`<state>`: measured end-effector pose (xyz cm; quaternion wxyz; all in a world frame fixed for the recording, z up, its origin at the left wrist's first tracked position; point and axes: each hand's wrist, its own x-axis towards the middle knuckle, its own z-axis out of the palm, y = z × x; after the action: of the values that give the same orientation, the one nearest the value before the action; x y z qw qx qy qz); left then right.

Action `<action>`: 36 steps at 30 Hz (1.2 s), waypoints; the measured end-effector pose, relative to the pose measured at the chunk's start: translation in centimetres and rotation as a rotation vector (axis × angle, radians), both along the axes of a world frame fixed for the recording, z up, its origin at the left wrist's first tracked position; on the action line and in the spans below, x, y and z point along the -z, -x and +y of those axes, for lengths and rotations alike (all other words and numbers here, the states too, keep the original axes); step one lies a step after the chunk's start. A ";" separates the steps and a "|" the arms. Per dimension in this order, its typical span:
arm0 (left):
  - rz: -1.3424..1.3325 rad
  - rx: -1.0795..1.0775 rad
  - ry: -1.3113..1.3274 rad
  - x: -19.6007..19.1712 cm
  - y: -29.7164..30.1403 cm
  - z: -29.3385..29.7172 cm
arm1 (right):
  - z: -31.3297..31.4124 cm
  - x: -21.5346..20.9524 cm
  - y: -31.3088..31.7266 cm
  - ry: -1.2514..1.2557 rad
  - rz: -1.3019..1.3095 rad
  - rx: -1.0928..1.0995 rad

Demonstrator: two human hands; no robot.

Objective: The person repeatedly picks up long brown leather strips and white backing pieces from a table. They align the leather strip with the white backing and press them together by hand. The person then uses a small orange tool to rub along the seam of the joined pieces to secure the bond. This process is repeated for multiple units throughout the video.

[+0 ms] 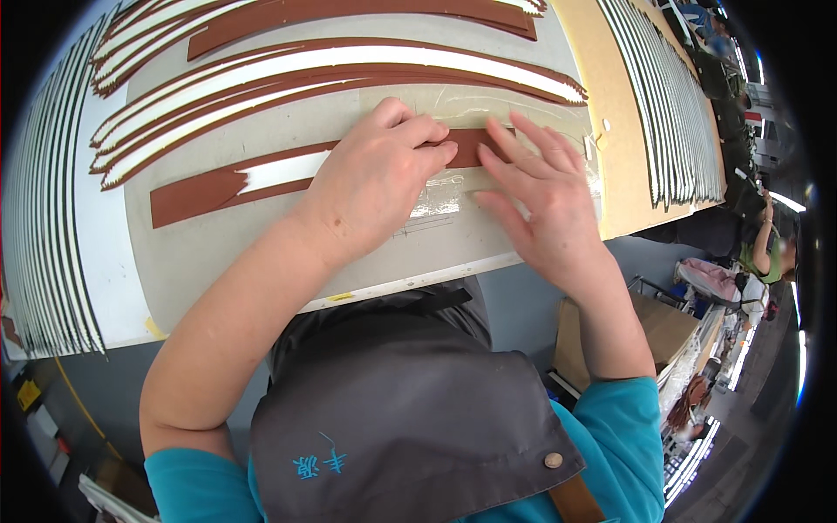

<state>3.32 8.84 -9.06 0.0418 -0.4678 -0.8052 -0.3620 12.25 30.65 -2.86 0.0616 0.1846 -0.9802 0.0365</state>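
Observation:
A long reddish-brown strip (193, 198) with a white inlay (283, 171) along its middle lies across the grey work mat (253, 248). My left hand (366, 179) rests over the strip, its thumb and index finger pinched together at the strip's brown right part. Beyond these fingertips, my right hand (545, 187) has its fingers spread over the strip's right end, slightly blurred. Whether its fingertips touch the strip I cannot tell. A patch of clear tape (436, 199) sits on the mat just below the strip, between the hands.
Several brown and white strips (349, 65) lie stacked farther back. Rows of dark-edged strips (52, 200) fill the table's left side, and more pale strips (667, 113) lie at the right. A cardboard box (649, 331) stands below the table at right. Another person (767, 253) is at far right.

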 end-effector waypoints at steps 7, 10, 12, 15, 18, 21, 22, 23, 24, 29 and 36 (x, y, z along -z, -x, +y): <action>0.257 -0.099 0.179 -1.2 -1.4 -0.5 | 0.0 2.2 -0.3 0.060 -0.118 0.028; 0.288 -0.132 0.239 -1.3 -1.9 -1.1 | 1.5 1.7 -0.4 0.019 -0.133 0.041; 0.286 -0.145 0.258 -1.4 -2.2 -1.6 | 2.6 1.7 -0.7 -0.011 -0.125 0.055; 0.259 -0.173 0.307 -1.9 -2.7 -2.1 | 3.6 1.3 -0.5 -0.015 -0.105 0.031; 0.248 -0.180 0.327 -1.9 -2.8 -2.3 | 3.4 1.4 -0.3 0.022 -0.055 0.019; 0.246 -0.191 0.282 -1.8 -2.6 -1.8 | 2.8 2.1 -0.8 0.074 -0.008 0.049; 0.246 -0.195 0.261 -1.8 -2.6 -1.5 | 2.7 2.4 -0.9 0.094 0.014 0.060; 0.235 -0.206 0.249 -1.8 -2.6 -1.4 | 2.6 2.7 -1.2 0.119 0.043 0.086; 0.234 -0.207 0.230 -2.0 -2.4 -1.3 | 2.7 2.7 -1.0 0.157 0.066 0.055; 0.105 -0.180 0.170 -2.9 -0.9 -0.6 | 3.9 2.7 1.3 0.467 0.059 0.163; -0.170 -0.208 0.260 -4.9 0.2 0.9 | 4.0 0.3 3.1 0.712 -0.216 0.301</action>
<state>3.10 9.70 -4.16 -0.0500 -0.3513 -0.8899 -0.2867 9.13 34.63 -3.19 0.0232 0.0012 -0.9231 0.3838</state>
